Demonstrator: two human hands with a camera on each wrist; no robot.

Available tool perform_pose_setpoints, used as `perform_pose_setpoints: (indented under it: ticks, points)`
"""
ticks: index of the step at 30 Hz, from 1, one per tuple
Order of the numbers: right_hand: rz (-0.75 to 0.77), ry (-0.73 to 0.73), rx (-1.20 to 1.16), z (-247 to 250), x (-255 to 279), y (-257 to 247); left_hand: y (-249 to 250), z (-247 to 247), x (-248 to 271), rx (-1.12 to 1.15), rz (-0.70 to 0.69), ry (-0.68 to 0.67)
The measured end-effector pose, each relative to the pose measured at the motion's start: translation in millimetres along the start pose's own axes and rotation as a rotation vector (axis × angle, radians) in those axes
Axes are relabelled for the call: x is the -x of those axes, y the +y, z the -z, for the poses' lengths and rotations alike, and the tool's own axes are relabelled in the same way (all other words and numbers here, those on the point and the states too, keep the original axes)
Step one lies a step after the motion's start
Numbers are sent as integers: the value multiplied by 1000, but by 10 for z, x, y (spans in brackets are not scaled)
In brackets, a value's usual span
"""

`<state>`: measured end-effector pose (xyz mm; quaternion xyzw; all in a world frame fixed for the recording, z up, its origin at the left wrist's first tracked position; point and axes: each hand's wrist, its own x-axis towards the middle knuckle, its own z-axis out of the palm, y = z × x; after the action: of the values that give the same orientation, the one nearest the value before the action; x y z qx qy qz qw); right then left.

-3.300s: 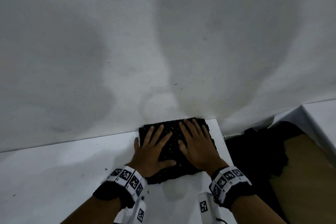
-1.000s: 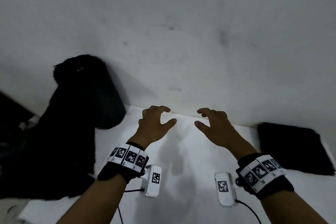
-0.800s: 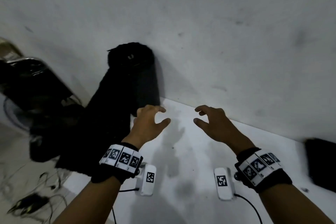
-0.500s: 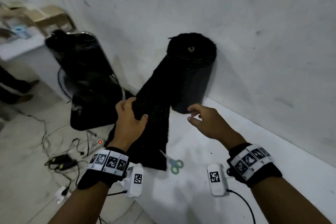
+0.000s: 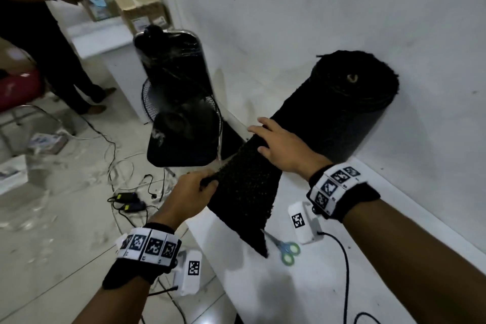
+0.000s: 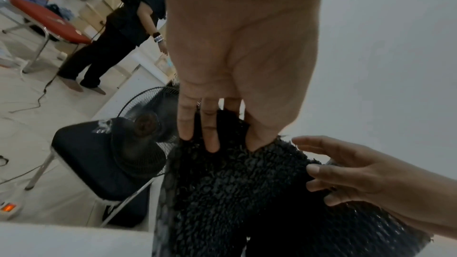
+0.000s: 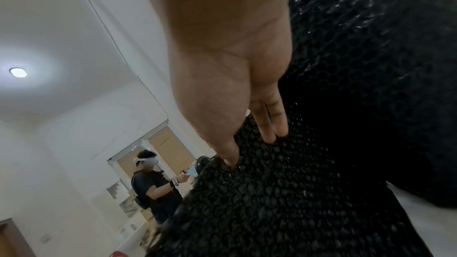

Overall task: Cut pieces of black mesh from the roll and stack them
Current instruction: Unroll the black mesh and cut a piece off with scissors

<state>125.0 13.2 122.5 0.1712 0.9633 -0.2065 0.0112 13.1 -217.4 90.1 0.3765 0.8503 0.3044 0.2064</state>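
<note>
The black mesh roll (image 5: 352, 105) stands upright on the white table (image 5: 263, 297) against the wall. A loose mesh strip (image 5: 247, 192) hangs from it toward the table's left end. My left hand (image 5: 205, 183) grips the strip's left edge, with its fingers curled into the mesh (image 6: 235, 192). My right hand (image 5: 263, 134) lies on top of the strip near the roll, fingers straight; in the right wrist view its fingertips (image 7: 269, 138) rest flat on the mesh (image 7: 284, 202). Green-handled scissors (image 5: 285, 248) lie on the table just beyond the strip's lower corner.
Left of the table stand a floor fan (image 5: 181, 118) and a black chair (image 6: 99, 155). Cables and power adapters (image 5: 126, 200) litter the tiled floor. Another person (image 5: 39, 21) stands at the far left by cardboard boxes (image 5: 142, 10).
My view swung left from the stacked mesh pieces to the roll. Both hands left the stack; my left hand took hold of the loose strip and my right hand came down on it.
</note>
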Motion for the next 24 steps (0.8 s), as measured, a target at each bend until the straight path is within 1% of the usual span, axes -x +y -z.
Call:
perform_pose_setpoints:
  ticks: [3, 5, 8, 11, 16, 21, 24]
  points:
    - [8, -92, 20, 137, -146, 32, 35, 180, 34, 64, -15, 43]
    - [21, -113, 35, 219, -165, 45, 58, 283, 36, 101, -33, 65]
    - [23, -67, 4, 310, -125, 40, 79, 443, -19, 39, -62, 72]
    - [14, -9, -94, 371, -62, 10, 122, 614, -106, -94, -88, 85]
    - [6, 56, -135, 511, -9, 4, 151, 859, -167, -192, -90, 129]
    - [9, 102, -181, 632, 22, -9, 47, 1012, -148, -221, -27, 180]
    - [18, 117, -195, 612, 19, -63, 47, 1071, -90, -212, -26, 200]
